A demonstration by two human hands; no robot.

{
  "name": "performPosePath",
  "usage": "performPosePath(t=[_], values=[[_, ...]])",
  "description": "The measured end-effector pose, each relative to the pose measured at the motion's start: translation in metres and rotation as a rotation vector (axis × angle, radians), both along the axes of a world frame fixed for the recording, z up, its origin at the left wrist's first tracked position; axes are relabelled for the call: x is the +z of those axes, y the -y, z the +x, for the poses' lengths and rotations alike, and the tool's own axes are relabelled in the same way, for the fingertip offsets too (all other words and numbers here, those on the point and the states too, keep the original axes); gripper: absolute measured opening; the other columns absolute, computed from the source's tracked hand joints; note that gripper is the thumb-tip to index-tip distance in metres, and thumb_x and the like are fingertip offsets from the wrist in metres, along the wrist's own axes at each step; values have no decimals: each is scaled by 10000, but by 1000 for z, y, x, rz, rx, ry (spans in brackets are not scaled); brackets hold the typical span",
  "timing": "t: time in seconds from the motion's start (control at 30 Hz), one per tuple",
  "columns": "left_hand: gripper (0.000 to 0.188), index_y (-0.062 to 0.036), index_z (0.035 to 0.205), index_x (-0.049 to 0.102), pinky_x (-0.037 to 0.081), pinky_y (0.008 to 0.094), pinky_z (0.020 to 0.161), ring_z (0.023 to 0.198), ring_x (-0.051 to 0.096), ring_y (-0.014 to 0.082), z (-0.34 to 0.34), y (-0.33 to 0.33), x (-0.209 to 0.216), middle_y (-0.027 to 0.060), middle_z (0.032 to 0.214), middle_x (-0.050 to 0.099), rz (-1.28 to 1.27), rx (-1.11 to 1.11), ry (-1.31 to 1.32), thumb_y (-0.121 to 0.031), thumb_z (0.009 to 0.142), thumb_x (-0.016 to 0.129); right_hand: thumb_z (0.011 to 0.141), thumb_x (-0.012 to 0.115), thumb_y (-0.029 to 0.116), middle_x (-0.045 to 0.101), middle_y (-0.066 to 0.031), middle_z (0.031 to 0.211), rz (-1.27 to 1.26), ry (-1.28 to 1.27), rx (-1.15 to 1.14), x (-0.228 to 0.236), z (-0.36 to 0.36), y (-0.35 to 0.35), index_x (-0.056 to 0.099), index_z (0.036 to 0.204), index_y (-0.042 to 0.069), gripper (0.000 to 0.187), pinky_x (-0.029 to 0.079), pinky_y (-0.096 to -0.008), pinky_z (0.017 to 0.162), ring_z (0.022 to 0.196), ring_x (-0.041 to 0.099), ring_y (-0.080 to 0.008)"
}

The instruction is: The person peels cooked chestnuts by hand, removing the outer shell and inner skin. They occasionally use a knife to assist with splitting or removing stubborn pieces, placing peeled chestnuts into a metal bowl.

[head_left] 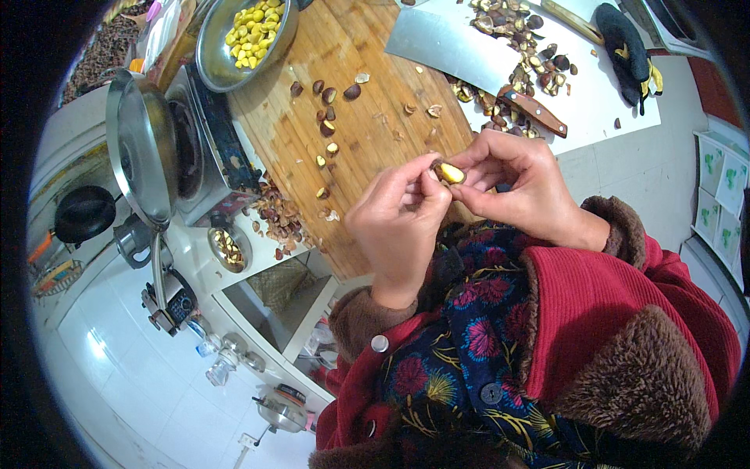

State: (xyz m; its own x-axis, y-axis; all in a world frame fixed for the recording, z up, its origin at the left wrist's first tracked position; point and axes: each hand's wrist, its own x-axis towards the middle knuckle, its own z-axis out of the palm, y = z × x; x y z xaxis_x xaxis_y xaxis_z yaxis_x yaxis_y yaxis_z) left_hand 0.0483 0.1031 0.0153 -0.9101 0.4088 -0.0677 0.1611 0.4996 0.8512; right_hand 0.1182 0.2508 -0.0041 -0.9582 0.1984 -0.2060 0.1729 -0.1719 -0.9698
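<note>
Over the near edge of a wooden cutting board (367, 70), both hands meet around one chestnut (448, 173). Its yellow flesh shows in an opening of the brown shell. My left hand (402, 219) pinches one end between thumb and fingers. On the other side, my right hand (523, 176) grips it with thumb and fingertips. Several cut chestnuts (329, 95) lie scattered on the board with bits of shell. A metal bowl (209, 55) at the far left holds peeled yellow chestnuts (254, 35).
A cleaver (453, 51) with a wooden handle lies at the board's right, beside piled shells (547, 66). Black gloves (625, 59) rest farther right. Left are a stove (207, 148), a tilted steel pan (144, 148), a small dish (229, 248) and more shells (280, 215).
</note>
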Motion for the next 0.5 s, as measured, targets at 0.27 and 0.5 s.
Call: performPosePath(t=[0.27, 0.5], values=[[149, 71, 1003, 618, 512, 206, 656, 762, 615, 89, -4, -2, 4, 57, 840, 638, 300, 89, 465, -1, 872, 618, 880, 600, 47, 681, -130, 904, -748, 280, 18, -4, -8, -11, 600, 1063, -60, 212, 537, -224, 719, 833, 668, -135], [172, 59, 982, 615, 510, 199, 624, 720, 624, 95, -4, -1, 0, 79, 853, 656, 354, 89, 582, -72, 878, 653, 837, 682, 56, 679, -60, 861, -262, 53, 93, -9, -5, -7, 624, 1032, -32, 221, 522, -200, 710, 781, 639, -78]])
